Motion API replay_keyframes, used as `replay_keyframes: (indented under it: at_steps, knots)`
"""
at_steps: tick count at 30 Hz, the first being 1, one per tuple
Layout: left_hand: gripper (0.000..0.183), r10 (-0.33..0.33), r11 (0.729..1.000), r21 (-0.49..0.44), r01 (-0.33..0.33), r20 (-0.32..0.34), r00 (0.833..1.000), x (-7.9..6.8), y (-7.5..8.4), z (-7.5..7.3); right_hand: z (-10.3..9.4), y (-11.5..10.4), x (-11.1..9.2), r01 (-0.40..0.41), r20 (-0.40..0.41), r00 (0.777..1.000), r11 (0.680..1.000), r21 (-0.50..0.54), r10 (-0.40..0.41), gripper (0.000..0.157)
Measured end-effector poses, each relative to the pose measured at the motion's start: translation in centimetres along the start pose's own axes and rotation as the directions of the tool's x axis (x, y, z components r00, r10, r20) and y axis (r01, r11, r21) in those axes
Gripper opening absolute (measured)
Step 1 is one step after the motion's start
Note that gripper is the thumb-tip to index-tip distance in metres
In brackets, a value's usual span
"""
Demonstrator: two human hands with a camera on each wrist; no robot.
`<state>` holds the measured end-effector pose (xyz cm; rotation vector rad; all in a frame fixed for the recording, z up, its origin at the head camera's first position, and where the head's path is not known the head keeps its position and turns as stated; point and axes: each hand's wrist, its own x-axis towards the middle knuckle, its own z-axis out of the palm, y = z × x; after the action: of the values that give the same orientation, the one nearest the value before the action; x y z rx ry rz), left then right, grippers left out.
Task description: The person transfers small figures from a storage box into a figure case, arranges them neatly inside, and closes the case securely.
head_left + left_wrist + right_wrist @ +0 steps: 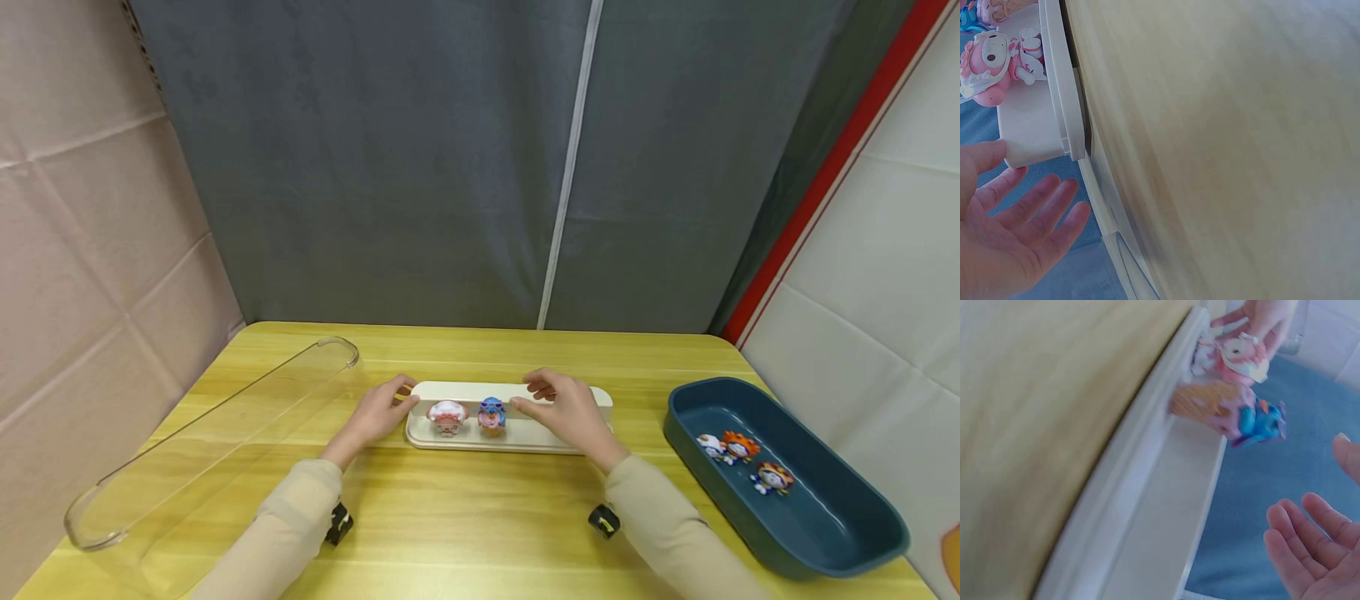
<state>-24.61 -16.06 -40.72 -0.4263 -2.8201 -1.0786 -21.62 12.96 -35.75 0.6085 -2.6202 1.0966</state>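
Note:
A long white display base (538, 440) lies on the table with two small figurines standing on its left half. One is a pink figurine with a white hood (447, 418); beside it is a blue figurine on an ice-cream cone (492, 416). My left hand (381, 410) is at the base's left end, its thumb and index fingertip at the corner in the left wrist view, the other fingers loosely extended. My right hand (568, 410) hovers over the right half, to the right of the blue figurine. Nothing is between its spread thumb and fingers, which the right wrist view (1316, 550) also shows.
At the left lies a long clear plastic cover (225, 429). A dark blue-green bin (832, 533) stands at the right, holding several figurines, one with orange hair (740, 447). A grey curtain (375, 167) hangs behind the wooden table (450, 517).

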Motion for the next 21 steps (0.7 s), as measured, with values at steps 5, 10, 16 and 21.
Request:
replay_keyframes:
  at_steps: [5,10,16,21]
  knots:
    - [0.023,0.000,1.000,0.005,0.000,0.001,1.000,0.0,0.0,0.0,-2.0,0.0,-0.1,0.038,-0.014,0.999,0.999,-0.038,-0.038,0.038]
    - [0.023,-0.002,1.000,0.014,0.002,0.002,1.000,0.0,-0.1,0.0,-3.7,0.3,-0.2,0.066,-0.031,0.997,0.996,-0.066,-0.068,0.037]
    - [0.023,-0.008,1.000,0.016,0.008,0.002,1.000,0.1,-0.1,0.0,-5.9,0.4,-0.5,0.038,0.006,0.999,0.994,-0.106,-0.038,0.040]
    - [0.023,-0.008,1.000,0.017,0.008,-0.004,1.000,0.1,-0.1,0.0,-7.6,1.1,-1.0,-0.003,0.022,1.000,0.989,-0.151,0.007,0.044]
